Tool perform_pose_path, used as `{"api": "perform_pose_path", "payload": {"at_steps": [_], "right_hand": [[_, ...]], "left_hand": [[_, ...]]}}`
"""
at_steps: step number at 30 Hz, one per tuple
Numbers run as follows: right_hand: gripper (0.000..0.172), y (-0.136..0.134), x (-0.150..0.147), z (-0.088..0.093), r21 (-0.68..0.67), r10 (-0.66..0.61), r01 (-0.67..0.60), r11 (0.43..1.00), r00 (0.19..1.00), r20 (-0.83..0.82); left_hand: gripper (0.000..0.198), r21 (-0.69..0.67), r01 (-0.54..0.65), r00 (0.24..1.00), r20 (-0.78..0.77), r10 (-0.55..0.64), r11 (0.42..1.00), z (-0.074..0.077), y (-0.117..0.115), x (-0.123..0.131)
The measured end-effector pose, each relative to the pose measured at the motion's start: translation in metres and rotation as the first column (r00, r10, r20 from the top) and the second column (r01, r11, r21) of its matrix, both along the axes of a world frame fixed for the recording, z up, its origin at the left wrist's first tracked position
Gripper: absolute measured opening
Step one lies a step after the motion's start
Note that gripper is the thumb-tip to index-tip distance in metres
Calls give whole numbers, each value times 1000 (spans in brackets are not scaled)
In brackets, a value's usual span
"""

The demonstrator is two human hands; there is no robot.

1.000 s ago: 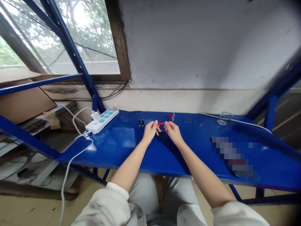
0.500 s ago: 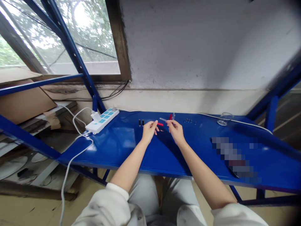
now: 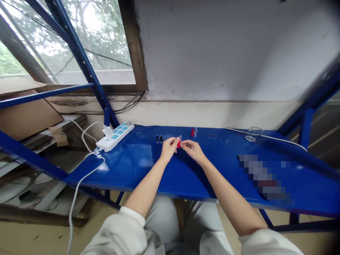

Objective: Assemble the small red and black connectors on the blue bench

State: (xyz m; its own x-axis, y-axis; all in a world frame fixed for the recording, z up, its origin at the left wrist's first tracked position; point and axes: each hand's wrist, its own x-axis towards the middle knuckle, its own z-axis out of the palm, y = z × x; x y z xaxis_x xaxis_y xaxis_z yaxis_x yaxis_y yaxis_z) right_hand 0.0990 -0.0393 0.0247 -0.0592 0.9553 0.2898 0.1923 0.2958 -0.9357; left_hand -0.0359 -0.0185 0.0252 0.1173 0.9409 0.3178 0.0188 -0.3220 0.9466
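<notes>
Over the middle of the blue table, my left hand (image 3: 169, 147) is closed around a small red tube (image 3: 178, 145), which is held roughly upright. A clear tube (image 3: 180, 137) shows just beside and above the red one. My right hand (image 3: 193, 149) pinches at it with fingertips close against the left fingers. Whether the two tubes are joined is hidden by the fingers. Behind my right hand stand red tubes (image 3: 192, 132) and clear tubes (image 3: 196, 132). Left of my left hand are two short black pieces (image 3: 159, 139) with clear lower ends.
Several tiny parts (image 3: 212, 136) lie in a row at the back right, near a clear glass cup (image 3: 253, 134). A white power strip (image 3: 115, 137) with cables sits at the left. A pixelated object (image 3: 262, 177) lies at the right. Blue frame posts (image 3: 98, 88) flank the table.
My right hand has brought the clear tube leftward to the red tube. The red tube has turned from lying sideways to upright. My left hand has barely moved.
</notes>
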Motion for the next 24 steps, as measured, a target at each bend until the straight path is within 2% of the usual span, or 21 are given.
{"api": "perform_pose_path", "payload": {"at_steps": [4, 8, 14, 17, 19, 22, 24], "right_hand": [[26, 0, 0, 1, -1, 31, -31, 1000, 999, 6], [24, 1, 1, -2, 3, 61, -61, 998, 998, 26], [25, 3, 4, -2, 50, 62, -74, 996, 978, 199], [21, 11, 16, 6, 70, -40, 14, 997, 923, 382], [17, 22, 28, 11, 49, -138, 132, 990, 857, 497], [11, 39, 47, 12, -8, -255, 325, 946, 758, 601], [9, 49, 55, 8, -13, -298, 398, 917, 708, 640]], "left_hand": [[36, 23, -52, 997, -58, 53, 998, 2, -1, 0], [33, 1, -25, 998, -49, 25, 1000, 2, -2, 0], [32, -19, -1, 997, -82, -1, 1000, -3, 0, 0], [30, 32, -76, 981, -177, 80, 997, -6, 2, 0], [27, 101, -113, 953, -269, 136, 988, -7, 2, -1], [22, 197, -103, 900, -399, 176, 975, -8, 0, -1], [20, 228, -78, 869, -462, 178, 971, -8, -1, -1]]}}
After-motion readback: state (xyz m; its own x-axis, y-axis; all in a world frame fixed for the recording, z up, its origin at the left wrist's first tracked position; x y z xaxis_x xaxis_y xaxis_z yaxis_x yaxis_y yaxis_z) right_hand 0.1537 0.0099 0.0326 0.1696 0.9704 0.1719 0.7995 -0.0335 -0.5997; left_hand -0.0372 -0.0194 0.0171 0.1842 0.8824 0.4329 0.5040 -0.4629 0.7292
